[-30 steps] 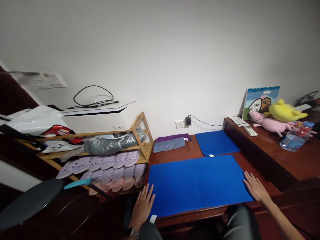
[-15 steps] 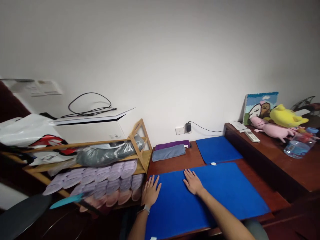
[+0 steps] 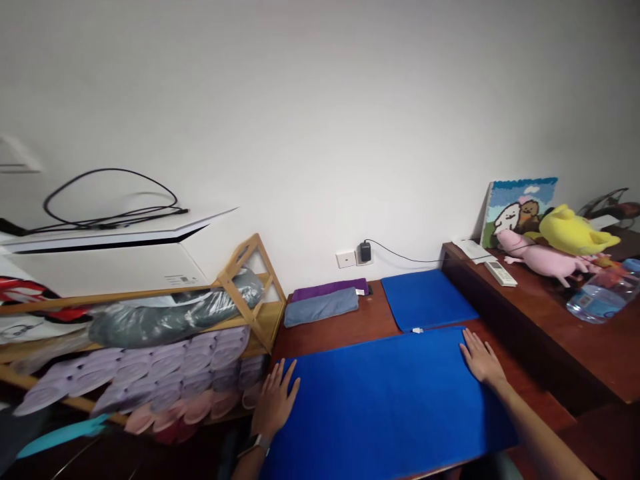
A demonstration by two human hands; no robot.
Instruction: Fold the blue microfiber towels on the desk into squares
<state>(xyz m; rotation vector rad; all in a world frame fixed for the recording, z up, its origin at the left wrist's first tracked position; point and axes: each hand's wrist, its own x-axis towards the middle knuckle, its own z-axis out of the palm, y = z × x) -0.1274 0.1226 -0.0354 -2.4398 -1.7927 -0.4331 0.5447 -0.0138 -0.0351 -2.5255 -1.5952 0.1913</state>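
A large blue cloth (image 3: 385, 400) lies spread flat on the reddish-brown wooden table (image 3: 360, 327). My left hand (image 3: 274, 400) rests at the cloth's left edge, palm down with the fingers stretched out. At the far right corner of the cloth, my right hand (image 3: 481, 359) lies flat, fingers extended, holding nothing. Just behind this cloth is a smaller blue cloth (image 3: 427, 299) with a white tag at its front edge. Further left, a folded grey-blue cloth (image 3: 321, 308) lies before a folded purple cloth (image 3: 330, 289).
On the left, a wooden rack (image 3: 277, 320) holds rows of lilac slippers (image 3: 165, 357) and a white box (image 3: 135, 263). A raised wooden surface (image 3: 560, 320) on the right carries a remote (image 3: 501, 273), pink plush (image 3: 543, 257), yellow plush (image 3: 575, 230) and water bottle (image 3: 603, 297).
My right hand went from the cloth's right edge to its middle, then out to the far right corner. My left hand stays by the left edge. The view has shifted somewhat.
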